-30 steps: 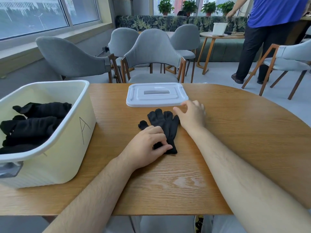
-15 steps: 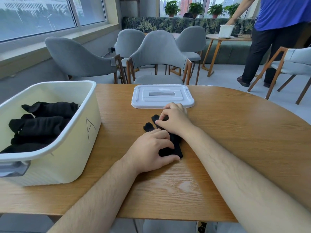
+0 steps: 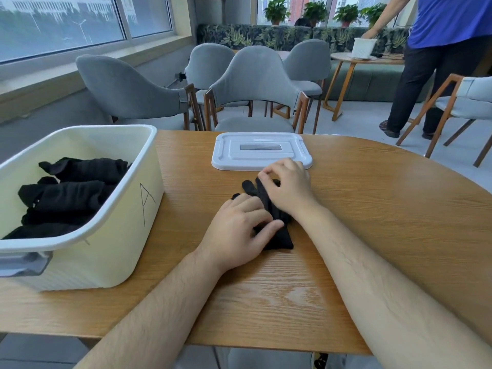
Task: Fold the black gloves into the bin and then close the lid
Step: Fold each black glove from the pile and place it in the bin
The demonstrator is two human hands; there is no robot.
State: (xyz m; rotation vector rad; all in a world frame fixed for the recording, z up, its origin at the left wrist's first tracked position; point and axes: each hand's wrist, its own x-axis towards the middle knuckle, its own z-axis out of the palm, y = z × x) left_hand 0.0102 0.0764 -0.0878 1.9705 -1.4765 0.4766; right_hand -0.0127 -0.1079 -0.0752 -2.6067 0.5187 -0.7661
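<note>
A pair of black gloves [image 3: 277, 230] lies on the wooden table [image 3: 372, 222] in front of me. My left hand [image 3: 239, 230] rests flat on its near cuff end, thumb stretched across the fabric. My right hand [image 3: 287, 185] grips the gloves' finger end with curled fingers and lifts it a little. A cream bin [image 3: 127, 209] marked "A" stands at the left and holds several folded black gloves [image 3: 66, 187]. The white lid [image 3: 261, 151] lies flat just beyond my right hand.
Grey chairs [image 3: 255, 86] stand along the far side of the table. A person in a blue shirt [image 3: 447, 49] stands at the back right by a small round table. Another chair [image 3: 468, 97] is at the right.
My right hand moved from beside the gloves onto their finger end and curled round it. My left hand stayed on the cuff end. The view has shifted slightly.
</note>
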